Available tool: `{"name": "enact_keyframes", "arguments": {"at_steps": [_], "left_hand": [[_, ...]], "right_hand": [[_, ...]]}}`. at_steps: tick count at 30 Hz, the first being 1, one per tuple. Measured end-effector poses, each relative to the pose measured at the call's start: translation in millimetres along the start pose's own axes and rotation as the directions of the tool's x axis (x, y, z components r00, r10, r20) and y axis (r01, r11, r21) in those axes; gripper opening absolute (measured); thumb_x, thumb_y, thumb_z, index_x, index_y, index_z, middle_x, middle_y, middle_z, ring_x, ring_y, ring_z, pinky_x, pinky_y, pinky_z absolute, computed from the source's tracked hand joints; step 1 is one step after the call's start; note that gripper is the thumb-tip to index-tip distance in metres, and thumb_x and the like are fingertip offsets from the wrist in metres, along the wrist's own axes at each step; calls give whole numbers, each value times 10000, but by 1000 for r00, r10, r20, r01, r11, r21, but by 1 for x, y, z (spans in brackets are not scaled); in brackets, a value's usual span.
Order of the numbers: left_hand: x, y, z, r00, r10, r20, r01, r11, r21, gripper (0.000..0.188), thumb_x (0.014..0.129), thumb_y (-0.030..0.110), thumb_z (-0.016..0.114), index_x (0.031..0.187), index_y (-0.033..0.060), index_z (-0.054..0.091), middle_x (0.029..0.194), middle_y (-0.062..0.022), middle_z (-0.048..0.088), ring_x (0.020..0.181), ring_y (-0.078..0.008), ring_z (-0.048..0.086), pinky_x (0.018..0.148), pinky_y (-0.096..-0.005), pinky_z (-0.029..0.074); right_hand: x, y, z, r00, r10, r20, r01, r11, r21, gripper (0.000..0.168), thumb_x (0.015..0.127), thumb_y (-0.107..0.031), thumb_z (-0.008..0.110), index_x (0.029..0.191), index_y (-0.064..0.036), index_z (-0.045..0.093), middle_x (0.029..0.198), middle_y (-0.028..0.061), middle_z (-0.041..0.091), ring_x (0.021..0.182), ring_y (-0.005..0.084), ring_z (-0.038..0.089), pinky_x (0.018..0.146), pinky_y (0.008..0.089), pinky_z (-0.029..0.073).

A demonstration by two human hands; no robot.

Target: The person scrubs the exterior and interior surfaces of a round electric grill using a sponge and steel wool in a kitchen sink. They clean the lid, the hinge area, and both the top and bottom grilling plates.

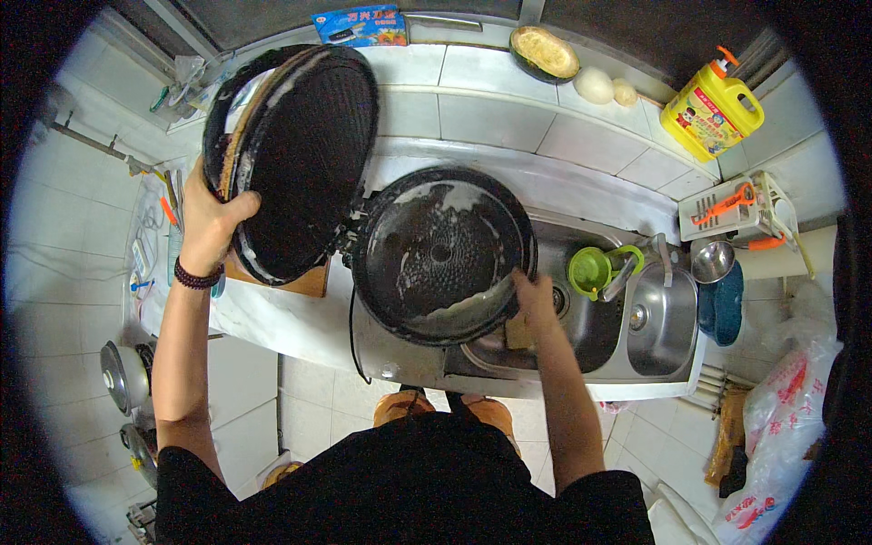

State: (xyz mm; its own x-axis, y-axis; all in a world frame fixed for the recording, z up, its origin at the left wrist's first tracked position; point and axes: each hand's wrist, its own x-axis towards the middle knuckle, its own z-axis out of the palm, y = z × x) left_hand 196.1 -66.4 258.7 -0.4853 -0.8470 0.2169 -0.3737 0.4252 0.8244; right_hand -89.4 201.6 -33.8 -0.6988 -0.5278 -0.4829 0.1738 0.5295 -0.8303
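Note:
A round black hinged electric griddle stands opened, with suds on both plates. My left hand (216, 214) grips the rim of its raised lid (310, 157), the thumb on the inner side. My right hand (533, 293) holds the right edge of the lower pan (443, 255), whose dark patterned surface bears whitish foam and a pool of cloudy liquid at the near side. The hinge lies between the two halves. A black cord hangs from the appliance over the counter's front edge. Beneath my right hand, a tan sponge-like block (519, 334) lies in the larger sink basin.
The double steel sink (599, 347) is at the right, with a green strainer (590, 272) and a faucet (618, 283). A yellow detergent bottle (708, 112), a halved gourd (543, 54) and a blue box (360, 26) stand on the back ledge. A wooden board (313, 279) lies under the lid.

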Motion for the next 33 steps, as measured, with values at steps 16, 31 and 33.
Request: {"name": "enact_keyframes", "arguments": {"at_steps": [16,31,33], "left_hand": [[96,7,23,797,155,584,-134,988,-80,973,603,165,705,1456,-44,286,1427,-100,430,1330,-197,373,1144,-334,236],[204,3,37,578,53,814,-119,993,19,897,614,99,624,1462,22,343,1309,-78,550,1097,-147,557,943,-281,475],[211,-3,32,607,55,793,-159,986,53,900,616,84,631,1465,26,337,1292,-77,562,1077,-141,568,933,-288,484]], "right_hand": [[-179,57,49,857,485,177,-467,581,667,338,959,-44,498,1275,69,452,1218,206,551,1049,332,616,859,469,558],[-216,40,112,810,64,583,-92,996,19,352,905,-53,607,1226,67,528,1189,173,589,1106,271,583,955,361,470],[-203,99,152,762,74,643,17,991,-134,322,911,-16,583,1220,58,530,1214,164,574,1122,279,573,973,354,471]]}}
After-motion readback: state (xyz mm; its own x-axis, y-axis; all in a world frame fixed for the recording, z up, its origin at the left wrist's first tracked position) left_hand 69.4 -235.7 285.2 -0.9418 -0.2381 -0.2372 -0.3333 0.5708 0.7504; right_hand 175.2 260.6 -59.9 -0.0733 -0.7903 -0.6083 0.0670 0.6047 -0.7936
